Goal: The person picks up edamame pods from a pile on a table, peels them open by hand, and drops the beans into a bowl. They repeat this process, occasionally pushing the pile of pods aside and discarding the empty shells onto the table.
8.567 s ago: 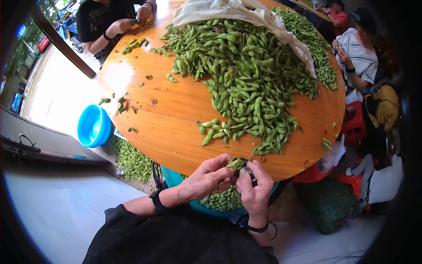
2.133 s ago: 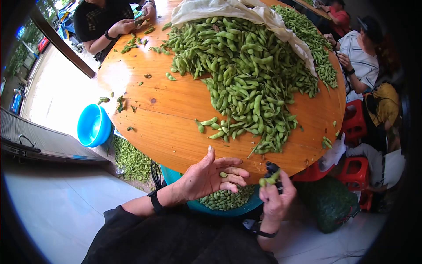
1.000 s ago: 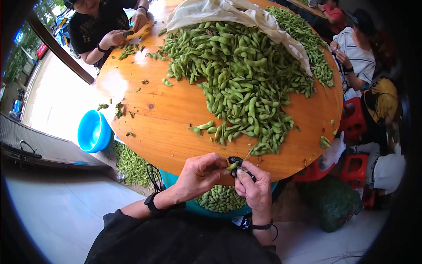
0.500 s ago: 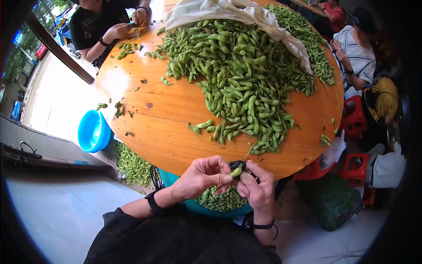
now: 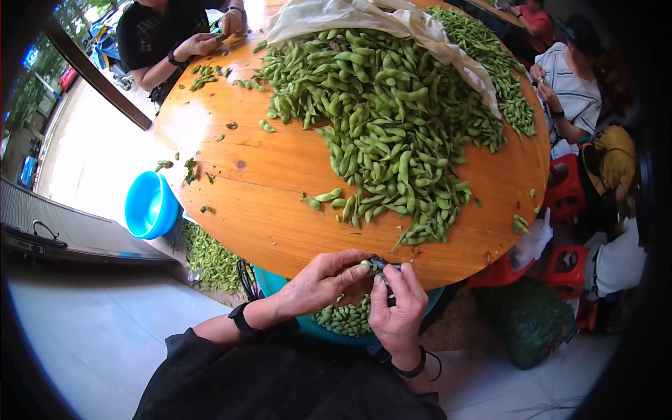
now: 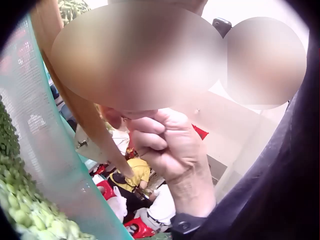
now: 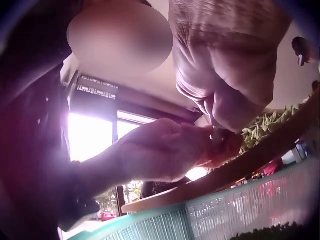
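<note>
In the head view a small green pod (image 5: 366,264) is pinched between the thumb and fingers of the left hand (image 5: 323,283). The right hand (image 5: 399,308) grips a small black tool (image 5: 379,264), its tip against the pod. Both hands meet just off the near edge of the wooden table (image 5: 266,203). Below them, a teal basket (image 5: 269,280) holds shelled green beans (image 5: 343,318). A large heap of pods (image 5: 392,133) lies on the table beyond. In the right wrist view the left hand (image 7: 160,150) reaches to the fingers of the right hand (image 7: 225,65).
A pale cloth (image 5: 350,17) covers the back of the heap. Bits of leaf and pod (image 5: 190,170) are scattered at the table's left. A blue basin (image 5: 150,205) stands at the left, red stools (image 5: 564,269) at the right. Other people sit around the table.
Two seconds ago the hands were apart, with a bean on the left palm; now they are together. Since half a second ago, the right hand has turned and the pod shows less between the fingers.
</note>
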`<state>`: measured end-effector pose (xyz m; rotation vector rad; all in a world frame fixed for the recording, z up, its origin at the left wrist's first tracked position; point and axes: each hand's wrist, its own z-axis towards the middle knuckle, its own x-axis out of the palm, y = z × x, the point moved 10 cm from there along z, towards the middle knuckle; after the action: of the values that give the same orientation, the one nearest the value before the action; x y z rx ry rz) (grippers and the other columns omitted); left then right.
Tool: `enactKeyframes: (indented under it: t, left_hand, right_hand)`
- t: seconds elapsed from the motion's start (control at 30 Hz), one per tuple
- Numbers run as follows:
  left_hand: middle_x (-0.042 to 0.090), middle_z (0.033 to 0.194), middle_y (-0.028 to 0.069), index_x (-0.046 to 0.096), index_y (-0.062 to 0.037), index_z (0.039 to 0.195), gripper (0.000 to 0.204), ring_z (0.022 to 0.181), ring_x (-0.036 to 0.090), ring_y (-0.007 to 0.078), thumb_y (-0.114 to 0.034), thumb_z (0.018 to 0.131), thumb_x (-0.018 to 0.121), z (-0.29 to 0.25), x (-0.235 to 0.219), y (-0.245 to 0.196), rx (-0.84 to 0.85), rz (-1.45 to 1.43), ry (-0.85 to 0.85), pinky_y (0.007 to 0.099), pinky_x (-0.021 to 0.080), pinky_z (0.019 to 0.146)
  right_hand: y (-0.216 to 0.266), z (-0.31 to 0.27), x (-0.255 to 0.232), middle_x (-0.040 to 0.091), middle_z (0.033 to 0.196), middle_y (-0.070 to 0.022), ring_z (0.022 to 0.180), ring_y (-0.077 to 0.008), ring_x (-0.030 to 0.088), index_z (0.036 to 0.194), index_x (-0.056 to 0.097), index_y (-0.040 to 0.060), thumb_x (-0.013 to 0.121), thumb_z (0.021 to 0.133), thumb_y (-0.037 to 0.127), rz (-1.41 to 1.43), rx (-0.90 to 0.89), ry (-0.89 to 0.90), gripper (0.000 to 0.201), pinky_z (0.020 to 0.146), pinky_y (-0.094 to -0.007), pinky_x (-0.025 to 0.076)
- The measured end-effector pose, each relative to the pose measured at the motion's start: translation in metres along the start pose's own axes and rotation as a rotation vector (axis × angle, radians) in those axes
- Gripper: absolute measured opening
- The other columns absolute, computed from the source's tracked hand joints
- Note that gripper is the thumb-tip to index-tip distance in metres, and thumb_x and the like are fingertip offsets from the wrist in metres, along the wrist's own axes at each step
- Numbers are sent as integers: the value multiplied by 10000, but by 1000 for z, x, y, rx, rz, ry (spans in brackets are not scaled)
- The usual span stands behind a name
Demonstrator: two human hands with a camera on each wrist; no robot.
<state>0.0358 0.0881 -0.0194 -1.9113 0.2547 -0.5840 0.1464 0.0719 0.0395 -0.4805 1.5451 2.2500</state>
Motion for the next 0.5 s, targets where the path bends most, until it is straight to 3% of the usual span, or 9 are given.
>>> enactKeyframes:
  t: [0.17, 0.2, 0.33, 0.5]
  left_hand:
    - [493, 723, -7, 538, 18, 1145, 268, 651, 451, 64, -201, 1063, 405, 0, 8, 6, -9, -158, -1, 234, 408, 579]
    - [488, 723, -12, 538, 21, 1154, 264, 644, 444, 66, -177, 1050, 398, -1, 7, 8, -47, -208, -67, 227, 398, 575]
    - [462, 738, -22, 504, 28, 1250, 335, 658, 414, 69, -142, 985, 388, -1, 5, 21, -86, -256, -136, 219, 357, 589]
    - [460, 726, -30, 507, 31, 1248, 334, 647, 412, 60, -138, 986, 387, 0, 8, 22, -58, -377, -151, 221, 363, 580]
  right_hand:
    - [12, -9, 6, 529, 832, -167, 704, -330, 600, 1014, 616, -62, 622, 816, -60, -213, -71, -92, 198, 589, -369, 484]
    - [15, -10, 6, 530, 833, -169, 703, -335, 601, 1017, 616, -60, 624, 815, -62, -250, -101, -113, 202, 590, -377, 486]
    - [11, -10, 8, 537, 838, -173, 696, -342, 604, 1013, 622, -59, 624, 812, -66, -223, -106, -128, 201, 591, -388, 490]
    - [5, -7, 5, 517, 835, -177, 654, -346, 590, 1022, 616, -36, 621, 825, -72, -143, -102, -133, 200, 561, -396, 501]
